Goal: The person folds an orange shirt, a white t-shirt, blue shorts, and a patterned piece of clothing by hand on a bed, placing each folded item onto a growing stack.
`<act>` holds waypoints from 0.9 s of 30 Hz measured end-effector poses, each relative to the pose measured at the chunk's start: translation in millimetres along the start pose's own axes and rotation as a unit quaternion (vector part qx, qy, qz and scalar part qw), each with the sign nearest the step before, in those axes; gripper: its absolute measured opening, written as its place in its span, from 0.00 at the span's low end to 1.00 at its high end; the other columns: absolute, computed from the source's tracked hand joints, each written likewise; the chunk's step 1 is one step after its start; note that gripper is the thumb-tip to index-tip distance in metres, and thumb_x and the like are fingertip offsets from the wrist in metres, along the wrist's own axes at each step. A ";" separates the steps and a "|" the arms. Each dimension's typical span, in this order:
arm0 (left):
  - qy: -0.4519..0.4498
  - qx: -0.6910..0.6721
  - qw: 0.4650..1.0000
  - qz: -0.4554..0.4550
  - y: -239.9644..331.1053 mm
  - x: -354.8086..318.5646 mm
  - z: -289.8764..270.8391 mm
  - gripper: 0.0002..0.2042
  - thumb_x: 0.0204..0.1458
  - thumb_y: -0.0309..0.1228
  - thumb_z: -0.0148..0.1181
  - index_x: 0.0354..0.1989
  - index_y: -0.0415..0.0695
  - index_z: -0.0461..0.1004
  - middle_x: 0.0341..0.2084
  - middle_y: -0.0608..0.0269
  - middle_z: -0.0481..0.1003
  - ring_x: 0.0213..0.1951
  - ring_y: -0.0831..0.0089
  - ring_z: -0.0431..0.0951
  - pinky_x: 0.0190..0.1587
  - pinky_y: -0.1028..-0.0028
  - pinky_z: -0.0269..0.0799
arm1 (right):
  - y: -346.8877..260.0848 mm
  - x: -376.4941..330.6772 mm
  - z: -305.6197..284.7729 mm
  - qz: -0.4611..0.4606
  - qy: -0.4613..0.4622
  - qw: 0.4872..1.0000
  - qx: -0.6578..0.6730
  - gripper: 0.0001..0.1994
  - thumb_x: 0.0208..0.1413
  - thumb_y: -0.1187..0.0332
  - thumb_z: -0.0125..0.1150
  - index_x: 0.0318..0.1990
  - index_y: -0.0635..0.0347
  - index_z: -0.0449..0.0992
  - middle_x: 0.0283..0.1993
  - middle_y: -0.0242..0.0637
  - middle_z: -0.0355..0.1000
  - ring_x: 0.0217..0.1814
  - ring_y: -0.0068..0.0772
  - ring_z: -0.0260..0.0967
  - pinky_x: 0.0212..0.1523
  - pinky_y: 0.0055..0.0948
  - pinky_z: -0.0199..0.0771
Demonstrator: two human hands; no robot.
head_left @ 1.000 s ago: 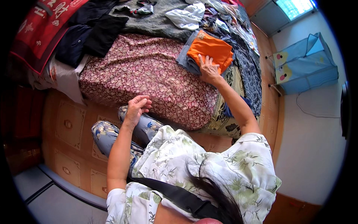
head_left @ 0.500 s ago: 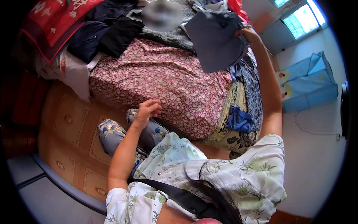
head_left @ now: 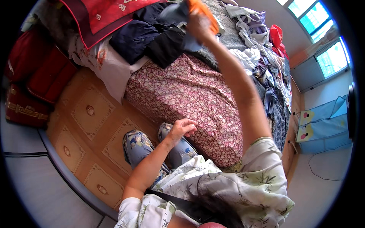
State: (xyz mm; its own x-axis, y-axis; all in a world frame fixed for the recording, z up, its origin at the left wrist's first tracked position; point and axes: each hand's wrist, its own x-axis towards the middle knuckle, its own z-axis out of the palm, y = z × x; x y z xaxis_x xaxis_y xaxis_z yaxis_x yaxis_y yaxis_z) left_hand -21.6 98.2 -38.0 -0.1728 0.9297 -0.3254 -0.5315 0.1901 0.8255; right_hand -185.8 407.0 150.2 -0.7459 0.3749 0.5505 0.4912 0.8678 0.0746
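My right hand (head_left: 199, 24) reaches far over the bed and is smeared by motion. A blurred grey-blue garment (head_left: 192, 41) shows under and beside it and seems to be in its grip. Bright orange cloth (head_left: 210, 17) shows right against the hand; whether it is held too I cannot tell. Just left of them lie a folded black garment (head_left: 166, 46) and a folded navy garment (head_left: 134, 40). My left hand (head_left: 182, 129) hovers near the bed's front side with fingers loosely bent and nothing in them.
A pink floral cover (head_left: 182, 91) drapes the bed's front. Rumpled clothes (head_left: 251, 57) pile on the bed's right, and a red cloth (head_left: 110, 19) covers its far left. Red suitcases (head_left: 28, 102) stand on the left floor. A blue fabric hanging (head_left: 323, 119) is by the right wall.
My right hand has swung left across the bed with the grey garment, towards the folded dark clothes. The view has turned right. My left hand stays loosely bent near the bed's side.
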 end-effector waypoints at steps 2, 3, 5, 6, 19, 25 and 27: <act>-0.016 -0.011 1.000 0.002 2.8 -2.2 0.2 0.14 0.54 0.35 0.57 0.44 0.40 0.73 0.32 0.65 0.77 0.32 0.81 0.74 0.33 0.81 0.69 | -42.9 -33.4 58.6 -0.016 -0.082 0.996 0.026 0.35 0.44 0.69 0.57 0.60 0.80 0.55 0.29 0.47 0.76 0.29 0.44 0.76 0.30 0.45 0.75; -0.031 -0.019 0.999 0.001 3.7 -3.1 1.1 0.14 0.54 0.35 0.57 0.44 0.40 0.73 0.32 0.65 0.77 0.32 0.81 0.74 0.33 0.81 0.69 | -50.2 -55.1 105.7 -0.024 -0.128 0.991 0.013 0.38 0.43 0.65 0.58 0.63 0.74 0.53 0.34 0.51 0.75 0.36 0.48 0.76 0.34 0.50 0.75; -0.021 -0.023 0.999 0.008 2.8 -3.5 -2.9 0.14 0.54 0.35 0.57 0.45 0.40 0.73 0.32 0.65 0.77 0.32 0.81 0.74 0.34 0.81 0.69 | -110.5 -90.0 91.2 0.047 -0.253 0.966 0.020 0.48 0.44 0.46 0.61 0.68 0.63 0.47 0.59 0.71 0.57 0.60 0.73 0.57 0.48 0.70 0.62; -0.025 -0.023 0.999 0.008 2.3 -3.5 -3.8 0.14 0.54 0.35 0.57 0.45 0.40 0.73 0.32 0.66 0.77 0.32 0.81 0.74 0.35 0.81 0.69 | -117.9 -99.3 97.8 0.049 -0.229 0.972 0.002 0.49 0.45 0.42 0.59 0.68 0.62 0.45 0.61 0.72 0.53 0.61 0.77 0.53 0.48 0.74 0.58; -0.033 -0.042 0.998 -0.021 -4.5 -3.3 6.6 0.12 0.54 0.31 0.55 0.44 0.39 0.73 0.33 0.65 0.77 0.33 0.81 0.74 0.35 0.81 0.67 | -39.8 -19.4 200.1 0.093 -0.261 0.949 0.151 0.38 0.54 0.31 0.32 0.69 0.37 0.45 0.74 0.42 0.35 0.74 0.62 0.25 0.57 0.83 0.21; -0.018 -0.056 0.997 -0.045 -2.9 1.6 -0.2 0.12 0.55 0.30 0.55 0.44 0.38 0.72 0.33 0.63 0.77 0.33 0.80 0.74 0.36 0.80 0.69 | -5.0 -23.0 161.5 0.090 -0.250 0.904 0.334 0.32 0.53 0.41 0.49 0.63 0.43 0.61 0.68 0.42 0.53 0.69 0.53 0.47 0.60 0.69 0.43; -0.004 -0.047 0.997 -0.064 2.1 3.0 2.2 0.13 0.54 0.30 0.55 0.45 0.36 0.71 0.33 0.62 0.76 0.34 0.78 0.74 0.36 0.79 0.69 | 47.2 -45.4 179.3 0.104 -0.191 0.787 0.577 0.30 0.48 0.50 0.63 0.59 0.48 0.67 0.62 0.41 0.62 0.64 0.48 0.57 0.58 0.58 0.56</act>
State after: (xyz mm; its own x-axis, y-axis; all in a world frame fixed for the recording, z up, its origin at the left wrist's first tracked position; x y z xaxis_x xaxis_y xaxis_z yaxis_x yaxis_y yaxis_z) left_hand -21.4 102.1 -36.2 -0.0922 0.9026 -0.4205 -0.6233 0.2770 0.7312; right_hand -209.5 489.4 -20.4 -0.8923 0.4275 0.1451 0.0483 0.4099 -0.9109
